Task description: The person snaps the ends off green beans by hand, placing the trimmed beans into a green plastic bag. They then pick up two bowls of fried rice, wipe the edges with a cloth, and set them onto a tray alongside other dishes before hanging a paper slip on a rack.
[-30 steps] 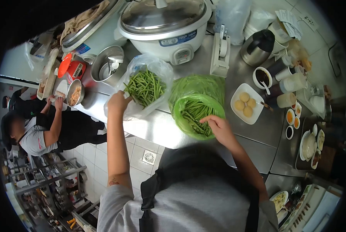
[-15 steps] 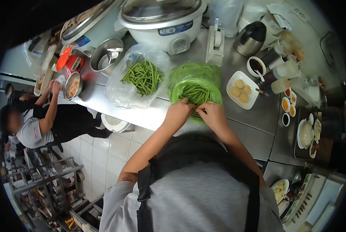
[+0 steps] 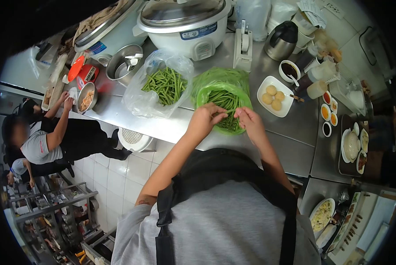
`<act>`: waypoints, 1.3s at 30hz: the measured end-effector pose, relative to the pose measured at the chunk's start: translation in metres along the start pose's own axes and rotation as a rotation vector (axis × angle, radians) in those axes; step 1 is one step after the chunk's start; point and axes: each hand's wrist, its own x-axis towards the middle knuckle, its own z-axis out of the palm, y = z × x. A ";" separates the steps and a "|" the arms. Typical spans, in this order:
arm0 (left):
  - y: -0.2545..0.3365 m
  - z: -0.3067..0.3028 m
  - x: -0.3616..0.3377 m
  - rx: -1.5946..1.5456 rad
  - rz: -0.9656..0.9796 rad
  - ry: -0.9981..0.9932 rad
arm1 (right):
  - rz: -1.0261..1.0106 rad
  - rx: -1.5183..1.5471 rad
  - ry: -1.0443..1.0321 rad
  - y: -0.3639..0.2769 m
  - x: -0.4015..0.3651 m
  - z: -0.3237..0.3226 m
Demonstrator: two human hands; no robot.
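From far away, I see the green bag point(image 3: 220, 78) near the front edge of the steel table point(image 3: 290, 150), probably so that both hands reach it easily. Its mouth is open, which leaves the beans point(image 3: 224, 98) inside uncovered. The left hand point(image 3: 202, 119) bends its fingers over them; the right hand point(image 3: 252, 124) has its fingertips drawn together. Whether either grips a bean, I cannot tell. The clear bag point(image 3: 135, 100), with more beans, lies left, also near this edge.

Bright, pale light left white glare along the front of the metal desk point(image 3: 164, 127); wide-angle distortion bent the margins, and blackness rounded the corners.
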 end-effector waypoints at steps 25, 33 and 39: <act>0.001 0.004 0.007 -0.743 -0.458 0.173 | -0.126 -0.296 -0.185 -0.004 -0.019 0.025; -0.005 -0.023 0.014 -1.035 -0.631 0.065 | -0.231 0.008 -0.217 -0.011 -0.009 0.019; -0.053 -0.116 0.039 0.285 -0.307 0.526 | -0.023 -0.324 -0.084 0.010 0.026 0.005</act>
